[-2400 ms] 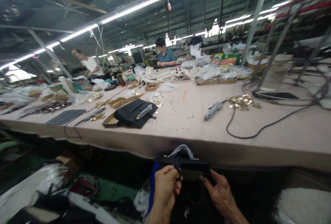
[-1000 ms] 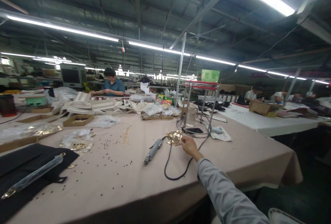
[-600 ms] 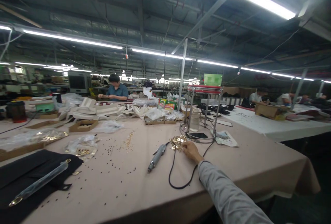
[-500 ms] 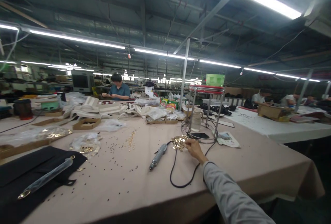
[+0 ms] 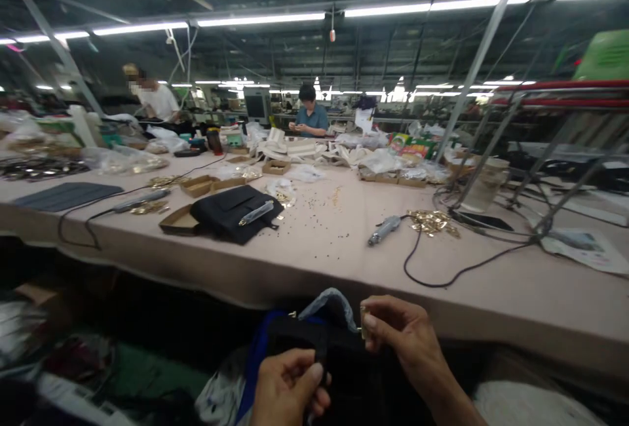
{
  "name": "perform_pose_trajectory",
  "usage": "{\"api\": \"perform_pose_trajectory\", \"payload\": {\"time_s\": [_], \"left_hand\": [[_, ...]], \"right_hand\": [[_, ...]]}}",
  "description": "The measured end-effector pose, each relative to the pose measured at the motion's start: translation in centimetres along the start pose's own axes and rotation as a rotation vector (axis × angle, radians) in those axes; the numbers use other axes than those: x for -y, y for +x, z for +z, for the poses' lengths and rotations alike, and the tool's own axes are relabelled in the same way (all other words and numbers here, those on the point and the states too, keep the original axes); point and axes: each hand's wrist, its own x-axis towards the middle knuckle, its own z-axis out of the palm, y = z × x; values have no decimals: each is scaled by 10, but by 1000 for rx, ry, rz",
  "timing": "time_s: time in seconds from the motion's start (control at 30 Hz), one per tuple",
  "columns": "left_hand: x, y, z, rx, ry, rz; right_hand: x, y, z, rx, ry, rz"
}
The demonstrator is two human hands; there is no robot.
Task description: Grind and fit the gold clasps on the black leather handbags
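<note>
At the bottom of the head view, my left hand [image 5: 293, 383] pinches a narrow black strap [image 5: 321, 342] between thumb and fingers. To its right, my right hand [image 5: 400, 331] grips a small flat gold metal plate [image 5: 364, 321] by its edge. Below the table edge, around both hands, is a black bag [image 5: 344, 364], its outline lost in the dark. Its curved handle [image 5: 334, 296] is wrapped in clear plastic and has gold fittings at the ends. Something bright blue [image 5: 260, 354] lies along its left side.
On the table [image 5: 304, 282] lie an electric screwdriver [image 5: 384, 230] with a black cord, a gold hardware pile [image 5: 433, 223] and scattered small dark pieces. Another black bag [image 5: 228, 213] lies left of them. A metal stool [image 5: 555, 101] stands right. Two people [image 5: 314, 118] work beyond.
My right hand has come back from the gold pile to the bag below the table edge, holding a gold plate. My left hand has come into view. The camera has turned left and down.
</note>
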Motion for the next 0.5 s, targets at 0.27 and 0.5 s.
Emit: {"api": "perform_pose_trajectory", "payload": {"time_s": [0.27, 0.5], "left_hand": [[-2, -12, -13, 41, -5, -41], [-4, -13, -10, 106, 9, -54]], "right_hand": [[0, -12, 32, 17, -173, 63], [16, -28, 46, 5, -325, 54]]}}
